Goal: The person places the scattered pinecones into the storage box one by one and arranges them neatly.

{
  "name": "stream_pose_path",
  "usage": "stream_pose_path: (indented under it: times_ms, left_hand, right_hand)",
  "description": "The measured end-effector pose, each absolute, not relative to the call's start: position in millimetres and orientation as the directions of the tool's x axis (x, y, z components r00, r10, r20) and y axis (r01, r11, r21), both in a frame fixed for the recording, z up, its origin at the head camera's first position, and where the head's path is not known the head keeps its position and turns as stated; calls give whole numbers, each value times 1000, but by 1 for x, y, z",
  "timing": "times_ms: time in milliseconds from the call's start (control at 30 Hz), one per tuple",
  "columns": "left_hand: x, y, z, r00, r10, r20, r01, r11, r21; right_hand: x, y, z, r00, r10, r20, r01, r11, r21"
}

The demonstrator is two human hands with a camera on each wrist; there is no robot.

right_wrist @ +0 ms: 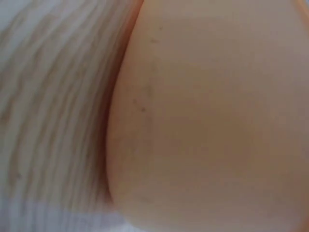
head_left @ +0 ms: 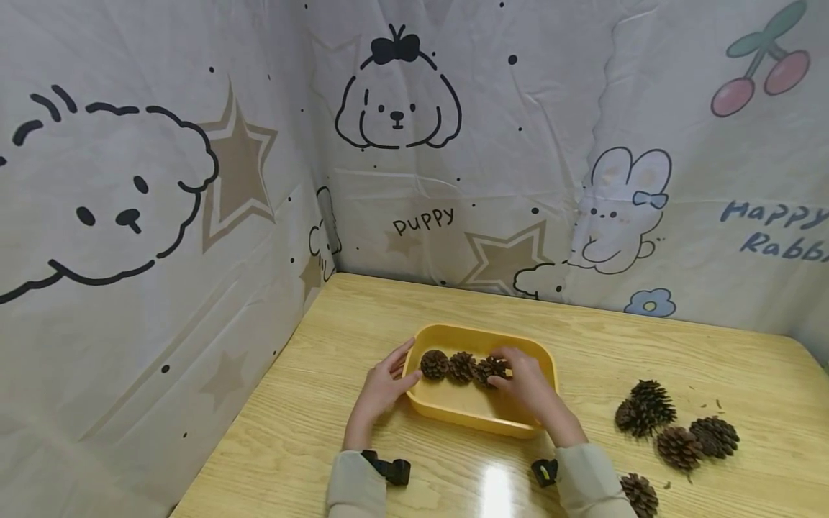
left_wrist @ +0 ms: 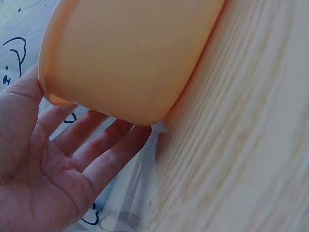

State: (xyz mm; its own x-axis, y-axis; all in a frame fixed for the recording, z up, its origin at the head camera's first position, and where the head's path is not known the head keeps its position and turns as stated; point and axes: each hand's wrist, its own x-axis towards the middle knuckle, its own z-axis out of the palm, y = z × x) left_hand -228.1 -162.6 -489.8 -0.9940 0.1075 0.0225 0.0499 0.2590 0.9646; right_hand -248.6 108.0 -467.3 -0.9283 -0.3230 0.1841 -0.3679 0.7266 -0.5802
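The left hand (head_left: 382, 385) lies flat and relaxed against the tray's (head_left: 476, 414) left wall. Inside the tray, the right hand (head_left: 527, 385) pinches the rightmost cone (head_left: 490, 370); two more cones (head_left: 447, 365) sit just left of its fingertips.

A light wooden table (head_left: 648, 345) stood before me. Behind it hung a pale printed fabric backdrop (head_left: 518, 144) bearing outlined cartoon puppies (head_left: 397, 108), a white rabbit (head_left: 622, 208), beige stars (head_left: 505, 259), red cherries (head_left: 764, 72) and the word "puppy" (head_left: 424, 220).
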Motion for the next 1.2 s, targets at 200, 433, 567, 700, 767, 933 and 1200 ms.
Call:
stream_pose_path:
  times_ms: [200, 433, 567, 700, 767, 933, 1200]
  left_hand:
    - [-228, -160, -491, -992, 123, 35, 67, 271, 960]
    - [-227, -158, -490, -991, 130, 28, 62, 267, 962]
    - [-228, -157, -491, -993, 114, 15, 43, 249, 967]
    - [-229, -158, -491, -995, 98, 14, 38, 250, 967]
    - [-228, -159, -490, -996, 91, 12, 35, 260, 965]
    - [-223, -159, -479, -996, 87, 6, 29, 267, 963]
    - [-214, -157, -457, -994, 109, -8, 24, 287, 958]
  right_hand:
    - [-248, 110, -468, -939, -310, 152, -337, 728, -598]
    - [-245, 113, -465, -945, -297, 141, -319, 725, -611]
    - [-243, 115, -462, -940, -289, 183, -338, 706, -622]
    - [-241, 116, -462, -919, -285, 274, -395, 686, -612]
    - [-240, 117, -463, -906, -286, 312, -421, 674, -607]
    - [-235, 123, -461, -884, -281, 372, -461, 654, -600]
    - [-222, 139, -456, -885, -234, 402, -452, 637, -624]
